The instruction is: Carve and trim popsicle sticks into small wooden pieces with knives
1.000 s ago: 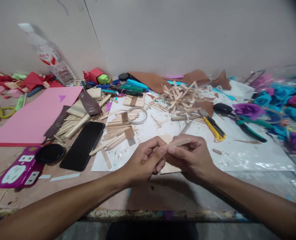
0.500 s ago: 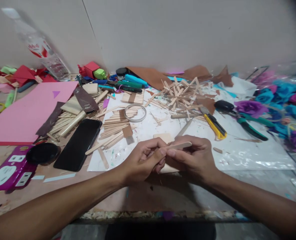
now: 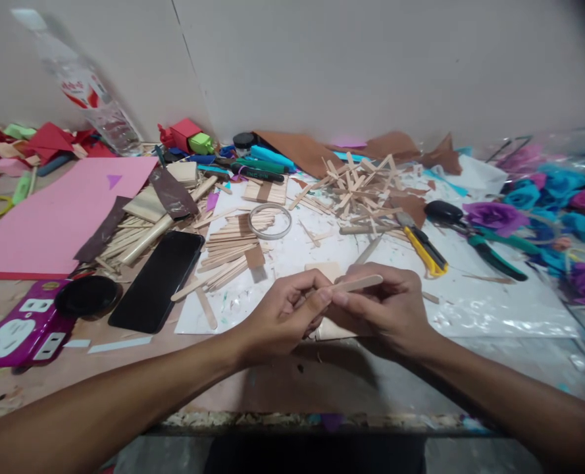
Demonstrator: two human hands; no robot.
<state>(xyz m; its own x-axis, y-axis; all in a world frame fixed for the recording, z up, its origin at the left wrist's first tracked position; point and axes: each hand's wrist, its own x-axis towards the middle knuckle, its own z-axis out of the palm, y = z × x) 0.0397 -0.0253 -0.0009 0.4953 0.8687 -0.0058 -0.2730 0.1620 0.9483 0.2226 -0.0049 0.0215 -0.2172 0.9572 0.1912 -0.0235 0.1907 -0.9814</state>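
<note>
My left hand (image 3: 285, 306) is closed, with its thumb and fingers pinched on the near end of a wooden craft stick (image 3: 358, 284). My right hand (image 3: 391, 309) is closed too, its thumb pressed against the same stick beside the left fingertips. The stick's rounded far end points right over the right hand. Behind the right knuckles a grey pointed blade (image 3: 368, 250) shows; I cannot tell whether the hand touches it. Beneath both hands lies a small pile of pale wooden pieces (image 3: 334, 329), partly hidden.
Bundled craft sticks (image 3: 230, 243) and a tape ring (image 3: 270, 221) lie left of centre. Further back is a heap of loose sticks (image 3: 356, 184). A yellow cutter (image 3: 424, 250) and green-handled pliers (image 3: 497, 257) lie right. A phone (image 3: 158, 282) and pink paper (image 3: 70, 210) are left.
The view has shifted slightly. Both hands keep nearly the same pose around the craft stick, which is tilted a little differently.
</note>
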